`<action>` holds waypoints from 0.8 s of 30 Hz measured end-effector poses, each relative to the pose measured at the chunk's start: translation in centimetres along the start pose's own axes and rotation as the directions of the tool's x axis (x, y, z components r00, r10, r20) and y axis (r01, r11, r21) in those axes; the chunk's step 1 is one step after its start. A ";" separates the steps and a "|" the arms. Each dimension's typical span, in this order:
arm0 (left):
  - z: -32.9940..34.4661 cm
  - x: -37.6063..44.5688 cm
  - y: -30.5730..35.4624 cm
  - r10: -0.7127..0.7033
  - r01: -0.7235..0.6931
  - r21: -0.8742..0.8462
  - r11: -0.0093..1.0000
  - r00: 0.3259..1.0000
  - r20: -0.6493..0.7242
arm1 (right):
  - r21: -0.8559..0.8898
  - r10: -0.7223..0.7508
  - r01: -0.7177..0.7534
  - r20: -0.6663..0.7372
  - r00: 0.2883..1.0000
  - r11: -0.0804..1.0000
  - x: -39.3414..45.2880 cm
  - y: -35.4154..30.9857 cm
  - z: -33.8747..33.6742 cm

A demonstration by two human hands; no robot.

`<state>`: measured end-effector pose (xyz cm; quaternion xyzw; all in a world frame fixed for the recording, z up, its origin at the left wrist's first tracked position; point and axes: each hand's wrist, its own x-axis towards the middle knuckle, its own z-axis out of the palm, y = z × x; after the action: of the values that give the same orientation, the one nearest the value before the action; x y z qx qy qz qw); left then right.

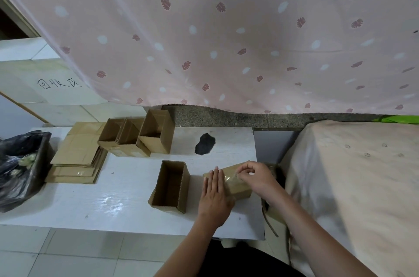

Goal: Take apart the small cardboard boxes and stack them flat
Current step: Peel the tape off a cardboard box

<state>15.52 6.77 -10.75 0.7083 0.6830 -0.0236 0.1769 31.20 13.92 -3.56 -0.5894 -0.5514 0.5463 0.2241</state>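
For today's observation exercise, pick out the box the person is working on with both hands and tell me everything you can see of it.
The taped box is small, brown cardboard, lying on its side near the right edge of the white table. Shiny clear tape runs across its upper face. The left hand presses flat on it; the right hand pinches at the tape near its far end. It looks still assembled, not flattened. Both hands hide much of it.

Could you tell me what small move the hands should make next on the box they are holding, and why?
Probably peel the clear tape back along the taped box. The right hand pinches at the tape's edge while the left hand lies flat on the box, pinning it to the white table. The box looks sealed, so it cannot fold flat yet.
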 end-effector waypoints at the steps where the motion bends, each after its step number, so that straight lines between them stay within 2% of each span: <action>1: 0.1 -0.1 -0.1 0.000 0.000 0.014 1.000 1.000 0.006 | -0.010 0.015 -0.015 0.006 1.000 1.000 0.1 0.0 0.3; 5: 0.0 0.1 -0.1 -0.010 0.008 0.047 0.999 0.999 0.043 | 0.162 0.022 -0.041 0.117 0.993 0.986 -0.2 -0.9 1.3; 6: -0.1 0.1 0.0 -0.018 0.015 0.056 0.998 0.999 0.051 | 0.153 0.007 -0.027 0.129 0.992 0.988 -0.1 -1.0 1.5; 9: -0.2 0.0 0.3 -0.029 0.025 0.079 0.997 0.998 0.061 | 0.062 0.034 -0.045 0.161 0.986 0.997 0.4 -1.2 1.8; 13: -0.1 0.1 0.2 -0.033 0.029 0.080 0.996 0.998 0.052 | -0.125 0.008 0.014 0.168 0.986 0.992 0.3 -0.8 2.0; 17: 0.2 0.1 0.3 -0.054 0.053 0.036 0.998 0.998 0.025 | -0.336 -0.089 0.103 0.056 0.994 0.936 0.4 -0.2 1.5; 20: 0.4 0.2 0.1 -0.055 0.054 0.042 0.998 0.998 0.018 | -0.373 -0.151 0.115 -0.067 0.986 0.921 0.7 0.3 1.0; 24: 0.6 0.2 0.1 -0.054 0.053 0.047 0.997 0.998 0.021 | -0.493 -0.255 0.188 -0.073 0.964 0.850 0.7 1.2 1.1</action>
<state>15.79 6.84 -11.30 0.6935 0.6989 -0.0520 0.1670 30.59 13.84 -5.23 -0.5945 -0.7176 0.3211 0.1688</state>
